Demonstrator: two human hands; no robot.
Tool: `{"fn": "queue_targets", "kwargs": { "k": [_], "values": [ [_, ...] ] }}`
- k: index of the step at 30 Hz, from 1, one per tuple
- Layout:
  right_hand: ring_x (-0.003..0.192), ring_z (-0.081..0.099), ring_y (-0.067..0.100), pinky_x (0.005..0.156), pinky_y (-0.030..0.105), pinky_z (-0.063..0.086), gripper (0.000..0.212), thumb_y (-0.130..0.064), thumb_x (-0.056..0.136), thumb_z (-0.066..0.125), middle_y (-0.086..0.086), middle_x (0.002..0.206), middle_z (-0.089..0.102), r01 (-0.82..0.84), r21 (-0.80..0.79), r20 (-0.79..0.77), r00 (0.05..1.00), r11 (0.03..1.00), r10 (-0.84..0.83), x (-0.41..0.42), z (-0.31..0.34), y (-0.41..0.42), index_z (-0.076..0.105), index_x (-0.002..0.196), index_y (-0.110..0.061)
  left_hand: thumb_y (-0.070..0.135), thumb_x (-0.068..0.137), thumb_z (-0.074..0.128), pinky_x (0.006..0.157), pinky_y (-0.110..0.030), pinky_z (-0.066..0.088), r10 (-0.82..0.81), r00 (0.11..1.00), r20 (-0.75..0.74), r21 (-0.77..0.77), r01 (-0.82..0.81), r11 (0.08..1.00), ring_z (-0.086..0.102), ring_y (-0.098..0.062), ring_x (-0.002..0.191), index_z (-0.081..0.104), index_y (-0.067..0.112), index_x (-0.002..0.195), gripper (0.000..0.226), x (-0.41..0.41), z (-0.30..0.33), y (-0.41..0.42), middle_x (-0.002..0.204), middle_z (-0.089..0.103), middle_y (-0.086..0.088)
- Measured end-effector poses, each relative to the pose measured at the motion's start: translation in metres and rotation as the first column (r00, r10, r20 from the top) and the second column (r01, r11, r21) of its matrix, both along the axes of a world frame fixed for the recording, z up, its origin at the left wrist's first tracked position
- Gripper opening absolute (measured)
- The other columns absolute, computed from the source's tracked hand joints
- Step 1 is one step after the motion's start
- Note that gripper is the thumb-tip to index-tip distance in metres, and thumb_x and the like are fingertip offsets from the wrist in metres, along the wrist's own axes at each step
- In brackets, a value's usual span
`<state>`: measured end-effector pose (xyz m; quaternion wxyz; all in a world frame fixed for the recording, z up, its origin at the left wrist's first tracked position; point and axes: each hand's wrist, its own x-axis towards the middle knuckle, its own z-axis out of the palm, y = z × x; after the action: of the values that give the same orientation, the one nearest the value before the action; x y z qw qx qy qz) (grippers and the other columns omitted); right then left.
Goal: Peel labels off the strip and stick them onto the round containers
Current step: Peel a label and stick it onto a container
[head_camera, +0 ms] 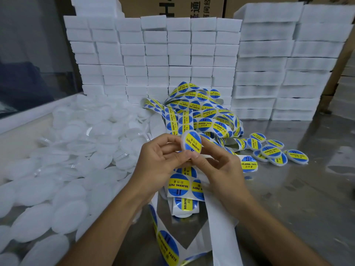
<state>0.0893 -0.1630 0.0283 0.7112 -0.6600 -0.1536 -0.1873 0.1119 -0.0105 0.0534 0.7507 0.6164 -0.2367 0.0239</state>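
Observation:
A round white container (189,140) with a blue and yellow "SOLDERING PASTE" label on its face is held up at the centre, tilted on edge. My left hand (163,162) grips it from the left with curled fingers. My right hand (217,166) pinches its lower right edge with thumb and fingers. The label strip (182,186) hangs below my hands and trails down to the metal table. A tangled heap of more strip (199,110) lies behind.
A big pile of unlabelled white round containers (67,160) fills the left side. Several labelled containers (272,150) lie on the metal table (297,198) at the right. Stacks of white foam blocks (157,54) and cardboard boxes (172,6) wall off the back.

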Motion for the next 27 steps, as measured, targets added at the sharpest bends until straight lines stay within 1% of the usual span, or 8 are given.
{"fn": "queue_targets", "kwargs": {
  "k": [4, 8, 11, 14, 16, 19, 22, 27],
  "values": [
    [0.069, 0.072, 0.012, 0.066, 0.021, 0.056, 0.039, -0.011, 0.081, 0.075, 0.004, 0.088, 0.075, 0.108, 0.017, 0.045, 0.993, 0.994, -0.109, 0.004, 0.000, -0.004, 0.066, 0.119, -0.017, 0.018, 0.068, 0.073, 0.066, -0.025, 0.058, -0.010, 0.999, -0.052, 0.010, 0.010, 1.000, 0.075, -0.024, 0.079, 0.069, 0.020, 0.101, 0.034, 0.000, 0.000, 0.000, 0.090, 0.077, -0.009],
    [0.055, 0.065, 0.012, 0.062, 0.023, 0.056, 0.016, -0.008, 0.093, 0.060, 0.003, 0.068, 0.072, 0.099, 0.083, 0.016, 0.995, 0.992, -0.101, 0.009, -0.002, -0.008, 0.070, 0.102, -0.016, 0.015, 0.069, 0.073, 0.065, -0.024, 0.058, -0.032, 0.996, -0.078, 0.004, 0.032, 0.999, 0.075, -0.025, 0.078, 0.074, 0.026, 0.096, 0.030, -0.002, 0.000, -0.001, 0.088, 0.077, -0.011],
    [0.059, 0.067, 0.014, 0.064, 0.025, 0.058, 0.019, -0.012, 0.098, 0.053, 0.004, 0.071, 0.073, 0.122, 0.066, 0.000, 0.993, 0.990, -0.122, 0.009, -0.005, -0.008, 0.071, 0.097, -0.011, 0.016, 0.067, 0.077, 0.065, -0.025, 0.059, -0.068, 0.994, -0.083, 0.022, 0.070, 0.997, 0.075, -0.026, 0.078, 0.078, 0.030, 0.091, 0.028, -0.005, 0.000, -0.002, 0.087, 0.077, -0.011],
    [0.086, 0.074, 0.018, 0.076, 0.030, 0.060, 0.021, -0.011, 0.097, 0.054, 0.003, 0.094, 0.077, 0.116, 0.034, -0.016, 0.993, 0.993, -0.116, 0.008, -0.008, -0.003, 0.068, 0.112, -0.013, 0.021, 0.059, 0.083, 0.064, -0.026, 0.059, -0.083, 0.993, -0.078, 0.012, 0.085, 0.996, 0.075, -0.029, 0.078, 0.078, 0.028, 0.092, 0.035, -0.006, 0.001, -0.003, 0.087, 0.076, -0.013],
    [0.093, 0.073, 0.024, 0.082, 0.037, 0.060, 0.037, -0.023, 0.091, 0.060, 0.009, 0.102, 0.076, 0.036, 0.049, -0.058, 0.998, 0.998, -0.033, 0.008, -0.010, 0.001, 0.063, 0.126, -0.010, 0.023, 0.056, 0.084, 0.063, -0.027, 0.059, -0.066, 0.995, -0.072, -0.002, 0.066, 0.998, 0.075, -0.029, 0.076, 0.078, 0.027, 0.092, 0.037, -0.005, 0.001, -0.004, 0.083, 0.076, -0.013],
    [0.087, 0.074, 0.028, 0.078, 0.036, 0.060, 0.045, -0.031, 0.086, 0.062, 0.014, 0.098, 0.076, -0.066, 0.088, -0.092, 0.993, 0.994, 0.074, 0.005, -0.009, 0.002, 0.063, 0.124, -0.007, 0.027, 0.054, 0.084, 0.062, -0.027, 0.059, -0.046, 0.996, -0.074, 0.002, 0.046, 0.999, 0.074, -0.028, 0.071, 0.079, 0.028, 0.088, 0.034, -0.005, 0.000, -0.004, 0.070, 0.073, -0.010],
    [0.069, 0.073, 0.013, 0.062, 0.021, 0.056, 0.019, -0.022, 0.092, 0.062, 0.003, 0.077, 0.076, 0.069, 0.070, -0.083, 0.995, 0.995, -0.063, 0.007, -0.008, -0.003, 0.070, 0.103, -0.009, 0.019, 0.057, 0.083, 0.060, -0.026, 0.059, -0.063, 0.994, -0.085, 0.031, 0.065, 0.997, 0.074, -0.029, 0.067, 0.076, 0.021, 0.089, 0.033, -0.004, -0.002, -0.005, 0.072, 0.073, -0.013],
    [0.061, 0.067, 0.009, 0.057, 0.021, 0.054, 0.021, -0.010, 0.100, 0.051, 0.000, 0.068, 0.072, 0.138, 0.055, -0.035, 0.990, 0.989, -0.136, 0.009, -0.005, -0.008, 0.069, 0.096, 0.000, 0.014, 0.064, 0.079, 0.060, -0.026, 0.059, -0.111, 0.992, -0.059, 0.042, 0.113, 0.993, 0.074, -0.027, 0.069, 0.074, 0.018, 0.097, 0.034, -0.005, -0.001, -0.008, 0.077, 0.075, -0.013]
  ]
}}
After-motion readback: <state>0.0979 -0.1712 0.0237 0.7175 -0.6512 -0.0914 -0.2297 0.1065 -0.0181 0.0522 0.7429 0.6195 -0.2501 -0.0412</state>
